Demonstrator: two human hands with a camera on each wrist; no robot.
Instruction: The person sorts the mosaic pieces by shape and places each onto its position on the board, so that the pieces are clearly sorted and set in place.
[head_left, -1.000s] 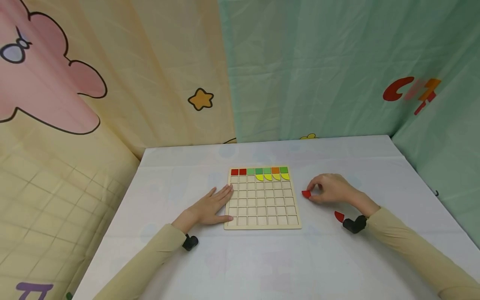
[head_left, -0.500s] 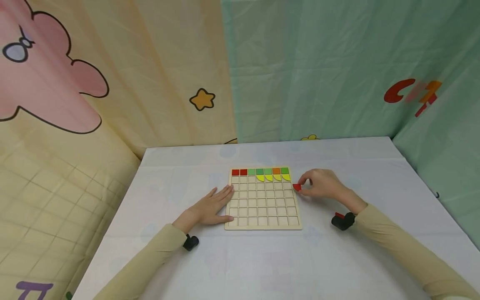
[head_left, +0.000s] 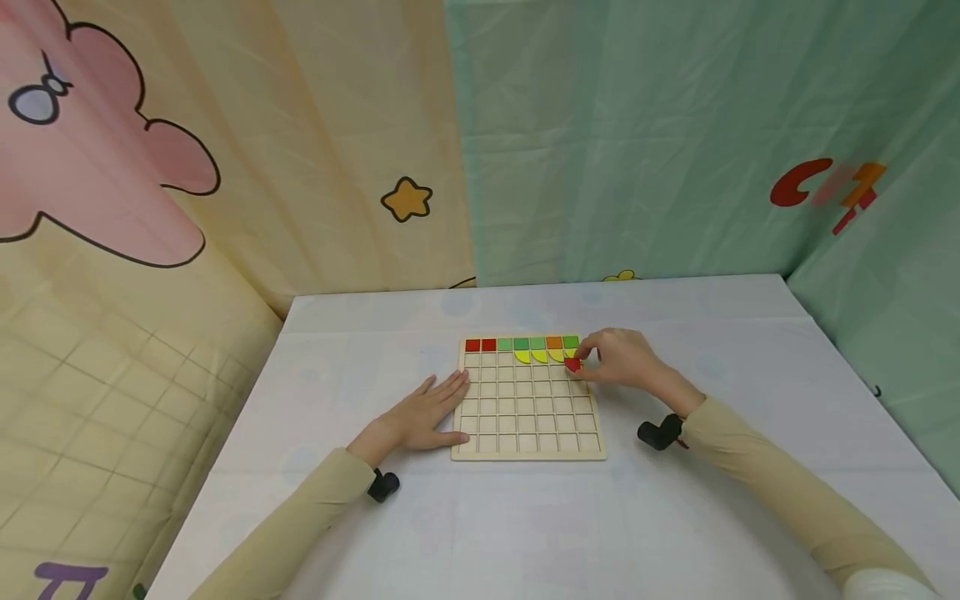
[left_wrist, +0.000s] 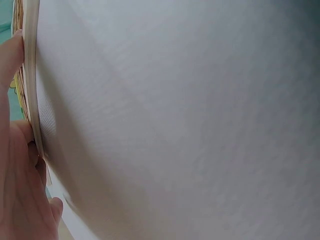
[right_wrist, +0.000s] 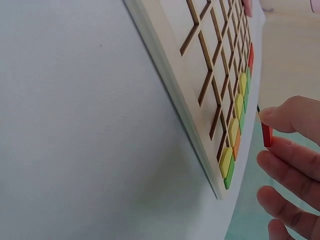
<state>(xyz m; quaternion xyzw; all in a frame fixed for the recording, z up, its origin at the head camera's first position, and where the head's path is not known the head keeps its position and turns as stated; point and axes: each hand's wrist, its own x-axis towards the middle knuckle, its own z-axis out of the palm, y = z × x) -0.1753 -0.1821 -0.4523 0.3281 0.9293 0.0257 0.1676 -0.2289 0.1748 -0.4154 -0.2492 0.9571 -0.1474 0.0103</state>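
Note:
A square wooden grid board [head_left: 528, 458] lies on the table, its far row filled with red, green and orange square tiles [head_left: 521, 343]. Yellow quarter-circle tiles [head_left: 522, 357] fill several cells of the second row at the right. My right hand [head_left: 618, 358] pinches a red quarter-circle tile [head_left: 572, 364] between thumb and fingers, over the board's right edge near the second and third rows. In the right wrist view the red tile [right_wrist: 267, 134] shows edge-on. My left hand [head_left: 420, 414] rests with spread fingers on the board's left edge.
Another red piece [head_left: 682, 443] lies on the white table [head_left: 480, 533], mostly hidden behind the black wrist camera [head_left: 660, 432] on my right arm. Printed curtains [head_left: 360, 125] hang behind the table and along both sides.
My right hand has carried the red quarter-circle tile leftward and away from me, from beside the board to over its right edge. The left hand has stayed on the board.

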